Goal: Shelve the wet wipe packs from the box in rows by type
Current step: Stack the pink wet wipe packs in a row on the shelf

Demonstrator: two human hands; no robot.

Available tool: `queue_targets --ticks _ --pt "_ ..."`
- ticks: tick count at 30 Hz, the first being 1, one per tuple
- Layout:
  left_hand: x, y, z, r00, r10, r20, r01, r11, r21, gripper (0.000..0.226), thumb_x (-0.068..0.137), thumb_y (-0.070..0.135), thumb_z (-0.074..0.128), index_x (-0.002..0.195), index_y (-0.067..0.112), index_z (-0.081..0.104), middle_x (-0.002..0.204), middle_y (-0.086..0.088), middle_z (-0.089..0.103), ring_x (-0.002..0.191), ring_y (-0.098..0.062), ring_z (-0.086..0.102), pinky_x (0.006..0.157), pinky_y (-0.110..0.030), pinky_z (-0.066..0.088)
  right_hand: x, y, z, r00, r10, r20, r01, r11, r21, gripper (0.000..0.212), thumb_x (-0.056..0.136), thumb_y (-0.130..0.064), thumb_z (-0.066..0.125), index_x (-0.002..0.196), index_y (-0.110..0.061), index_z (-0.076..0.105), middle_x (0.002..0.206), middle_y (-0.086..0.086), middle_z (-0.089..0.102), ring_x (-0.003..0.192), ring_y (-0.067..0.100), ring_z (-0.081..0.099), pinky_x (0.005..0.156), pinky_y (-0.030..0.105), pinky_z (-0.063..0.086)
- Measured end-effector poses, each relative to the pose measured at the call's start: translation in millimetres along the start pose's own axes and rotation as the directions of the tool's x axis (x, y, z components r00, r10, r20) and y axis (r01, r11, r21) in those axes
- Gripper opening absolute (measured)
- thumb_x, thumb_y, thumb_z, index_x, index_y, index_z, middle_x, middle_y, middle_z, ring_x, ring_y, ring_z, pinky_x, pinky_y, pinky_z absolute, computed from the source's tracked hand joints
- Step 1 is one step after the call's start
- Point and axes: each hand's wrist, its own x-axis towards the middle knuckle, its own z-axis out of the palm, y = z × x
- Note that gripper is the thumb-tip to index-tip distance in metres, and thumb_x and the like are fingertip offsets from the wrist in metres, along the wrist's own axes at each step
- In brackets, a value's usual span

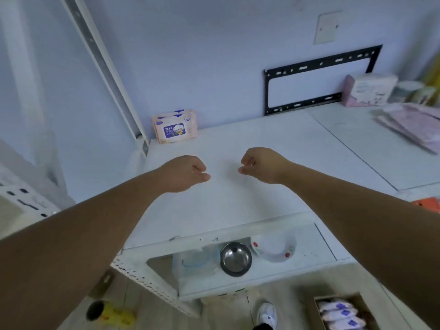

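Note:
A pink baby wipes pack (175, 126) stands upright at the back left corner of the white shelf (238, 194), against the wall. Both my arms reach out over the shelf's middle. My left hand (185, 172) and my right hand (259, 166) hover side by side with fingers loosely curled, holding nothing. A cardboard box (342, 312) on the floor at the lower right holds several wipe packs with blue labels.
Pink boxes (367, 90) and flat pink packs (412, 125) sit on the adjoining shelf at right. A lower shelf holds a steel bowl (235, 258) and a white bowl (273, 248). A black bracket (319, 79) is on the wall. My shoe (267, 315) is on the floor.

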Motion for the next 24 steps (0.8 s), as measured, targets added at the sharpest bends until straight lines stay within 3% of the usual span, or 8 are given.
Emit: queue_targets --ticks 4,7,14,19,24 --pt "-37.7 39.3 34.4 0.994 0.082 0.067 -0.082 0.997 0.001 0.032 0.087 0.051 0.068 0.110 0.029 0.064 0.113 0.008 0.065 0.101 -0.012 0.063 0.086 -0.028 0.047 -75.3 11.7 -10.0 0.993 0.077 0.093 -0.064 0.989 -0.136 0.040 0.093 -0.043 0.067 0.115 -0.010 0.067 0.117 0.003 0.065 0.108 0.024 0.062 0.093 0.036 0.050" --pt "-57.7 73.2 54.3 0.982 0.149 0.114 -0.153 0.988 0.022 0.035 0.090 0.050 0.065 0.115 0.026 0.065 0.114 0.009 0.064 0.103 -0.012 0.061 0.087 -0.027 0.046 -117.7 25.2 -22.6 0.987 0.123 0.100 -0.108 0.983 -0.151 0.038 0.091 -0.045 0.067 0.101 -0.009 0.072 0.106 0.005 0.069 0.099 0.024 0.065 0.088 0.037 0.052" --pt "-78.3 162.6 91.3 0.946 0.271 0.175 -0.287 0.956 0.068 0.031 0.091 0.053 0.062 0.109 0.027 0.066 0.109 0.012 0.066 0.103 -0.011 0.062 0.095 -0.032 0.049 -202.6 71.5 -57.8 0.979 0.193 0.072 -0.173 0.960 -0.220 0.036 0.093 -0.044 0.063 0.095 -0.009 0.074 0.100 0.007 0.071 0.095 0.025 0.066 0.087 0.040 0.055" --pt "-82.7 235.8 143.1 0.918 0.307 0.252 -0.337 0.938 0.085 0.030 0.092 0.053 0.060 0.106 0.028 0.068 0.108 0.011 0.066 0.102 -0.011 0.062 0.095 -0.033 0.050 -271.8 132.6 -80.4 0.956 0.269 0.113 -0.245 0.950 -0.193 0.042 0.093 -0.041 0.060 0.096 -0.001 0.074 0.096 0.011 0.073 0.093 0.028 0.068 0.090 0.044 0.055" --pt "-88.1 327.1 221.4 0.887 0.326 0.326 -0.364 0.929 0.060 0.027 0.092 0.052 0.060 0.103 0.030 0.070 0.103 0.012 0.066 0.096 -0.010 0.063 0.088 -0.032 0.053 -348.6 219.3 -87.5 0.909 0.360 0.211 -0.333 0.931 -0.152 0.034 0.091 -0.038 0.063 0.090 -0.007 0.076 0.089 0.006 0.076 0.088 0.023 0.070 0.089 0.043 0.056"
